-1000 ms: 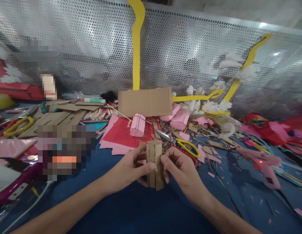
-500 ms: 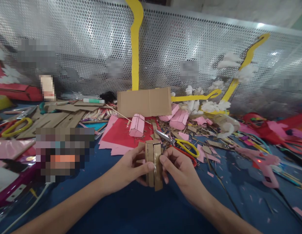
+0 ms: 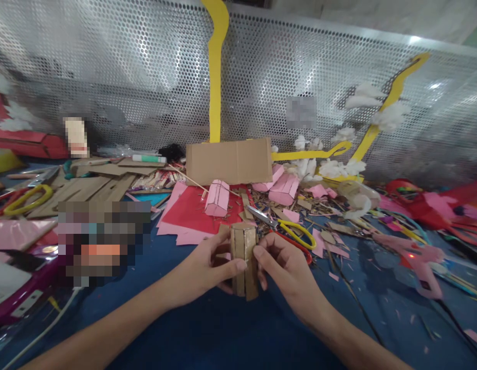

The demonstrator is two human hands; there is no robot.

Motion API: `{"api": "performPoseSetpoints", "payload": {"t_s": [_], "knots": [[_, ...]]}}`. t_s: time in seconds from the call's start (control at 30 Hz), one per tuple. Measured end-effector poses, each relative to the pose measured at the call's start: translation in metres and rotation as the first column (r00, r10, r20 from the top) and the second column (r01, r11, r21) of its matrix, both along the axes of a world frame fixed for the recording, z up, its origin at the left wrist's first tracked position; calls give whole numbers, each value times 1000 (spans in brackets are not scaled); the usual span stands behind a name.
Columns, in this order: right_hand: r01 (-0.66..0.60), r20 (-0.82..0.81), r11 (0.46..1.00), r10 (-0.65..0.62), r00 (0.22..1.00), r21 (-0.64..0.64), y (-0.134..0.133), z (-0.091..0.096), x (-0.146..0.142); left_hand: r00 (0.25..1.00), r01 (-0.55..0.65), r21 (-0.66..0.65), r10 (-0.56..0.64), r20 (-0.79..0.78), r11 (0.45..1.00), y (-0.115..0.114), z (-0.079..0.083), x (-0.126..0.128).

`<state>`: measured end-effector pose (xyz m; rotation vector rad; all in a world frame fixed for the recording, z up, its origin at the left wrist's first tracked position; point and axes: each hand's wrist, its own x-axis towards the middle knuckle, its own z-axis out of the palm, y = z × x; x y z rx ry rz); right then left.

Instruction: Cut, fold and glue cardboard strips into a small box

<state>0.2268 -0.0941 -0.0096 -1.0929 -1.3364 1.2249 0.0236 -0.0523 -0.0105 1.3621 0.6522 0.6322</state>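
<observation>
Folded cardboard form (image 3: 251, 275), glossy along one panel, held between two hands over a blue tabletop (image 3: 207, 336)

At far left lies a purple device (image 3: 38, 280), with slotted cardboard sheets (image 3: 74, 195) spread beyond it. Nearer the middle, a pink paper prism (image 3: 216, 199) rests on red paper (image 3: 186, 209), past the hands.

The left hand (image 3: 202, 270) presses its thumb on the front of the form, its other fingers curled around the far side. The form stands nearly upright at centre, its right panel skewed at the bottom beside a dark, narrow seam. That gloss looks like glue; if so, slackening either thumb too early could let the seam spring open, and uneven pressure could fix the panel crooked. A fingertip resting on wet glue might stick or burn.

The right hand (image 3: 287, 262) pinches the right edge, thumb in front; the fingers behind are partly hidden. Scissors (image 3: 263, 217) lie just past its knuckles, where a careless reach could knock them. Far right, a pink glue gun (image 3: 431, 254) shows a red light, so its nozzle may be hot: a sweep of the right forearm or a snagged cord (image 3: 458, 324) could drag it into the scraps
</observation>
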Motion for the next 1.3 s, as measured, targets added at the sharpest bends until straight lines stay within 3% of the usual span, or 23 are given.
{"api": "performPoseSetpoints", "payload": {"t_s": [1.3], "knots": [[35,69,999,-38,997,41,1,1,0,1000,11,20,-11,-8,1000,-1,2,2]]}}
